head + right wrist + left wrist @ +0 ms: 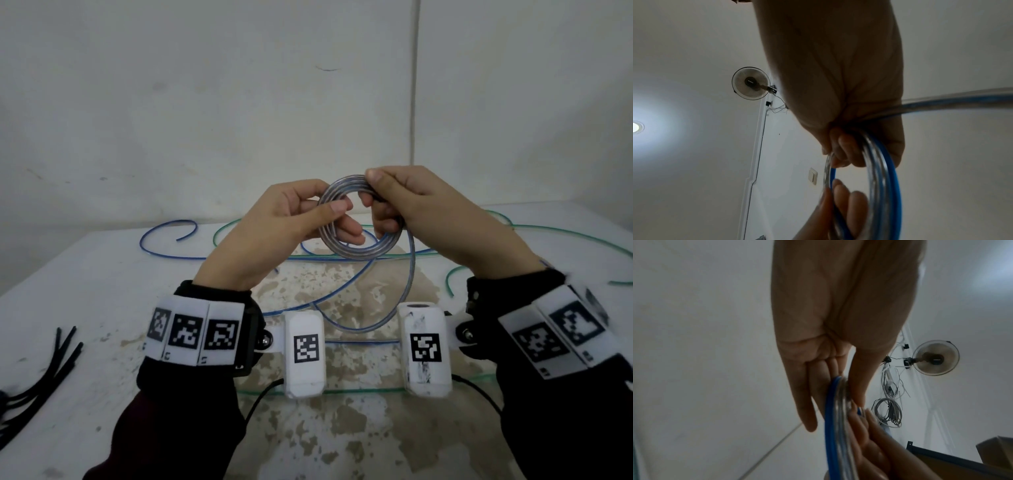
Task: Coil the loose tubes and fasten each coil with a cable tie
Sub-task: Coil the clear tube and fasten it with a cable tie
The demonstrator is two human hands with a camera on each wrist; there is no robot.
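Winding underway: left hand (291, 219) and right hand (421, 209) pinch the blue-striped tube coil (359, 250); tail (407, 274) unwound. Cable ties (51, 366) come afterwards.

No words, brands or numbers can be read. The only signs are black-and-white square code markers on the wristbands (193, 330) and the white wrist cameras (305, 354).

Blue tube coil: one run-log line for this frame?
stage: coiling | blue tube coil: held above table | left hand: grips coil | right hand: grips coil | tail: uncoiled | cable ties: untouched
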